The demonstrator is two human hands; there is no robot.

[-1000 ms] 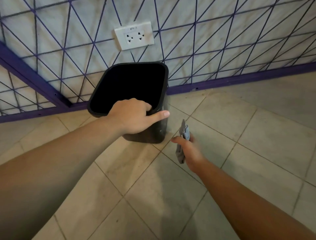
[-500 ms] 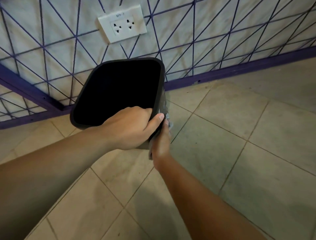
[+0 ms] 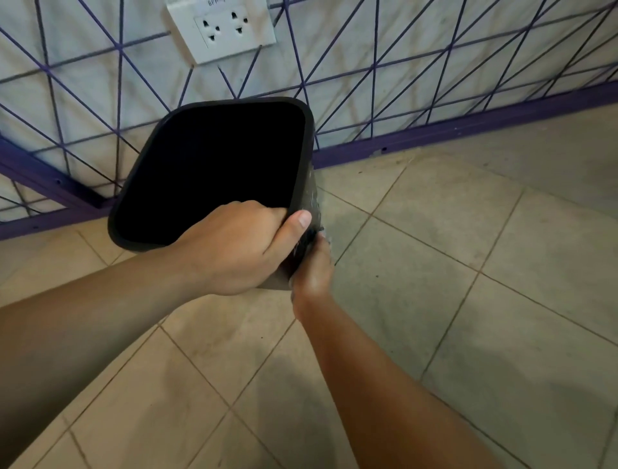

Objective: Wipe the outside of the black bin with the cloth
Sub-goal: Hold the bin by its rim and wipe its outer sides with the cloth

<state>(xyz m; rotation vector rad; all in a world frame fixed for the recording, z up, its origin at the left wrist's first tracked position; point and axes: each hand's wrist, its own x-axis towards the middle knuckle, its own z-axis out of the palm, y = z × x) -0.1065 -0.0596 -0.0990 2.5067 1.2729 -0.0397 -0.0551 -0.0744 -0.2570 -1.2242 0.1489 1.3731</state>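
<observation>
L hand [image 3: 234, 247] grips black bin [image 3: 302, 160] rim; R hand [image 3: 312, 267] presses side; socket label [image 3: 217, 2] unreadable.

Bin [image 3: 214, 167]: black, centre of frame. Wall [image 3: 368, 50]: off-white, crossed by purple lines in triangles, upper frame. Skirting strip [image 3: 468, 125]: purple. Socket plate [image 3: 222, 28]: white, top centre. Floor [image 3: 468, 301]: beige square tiles, darker grout lines.

A white double wall socket [image 3: 223, 29] sits at 12 o'clock on a pale wall [image 3: 384, 30] crossed by thin purple lines. A purple skirting strip [image 3: 468, 129] runs along the wall's foot toward 2 o'clock. Beige floor tiles [image 3: 468, 234] with dark grout fill the lower half.
</observation>
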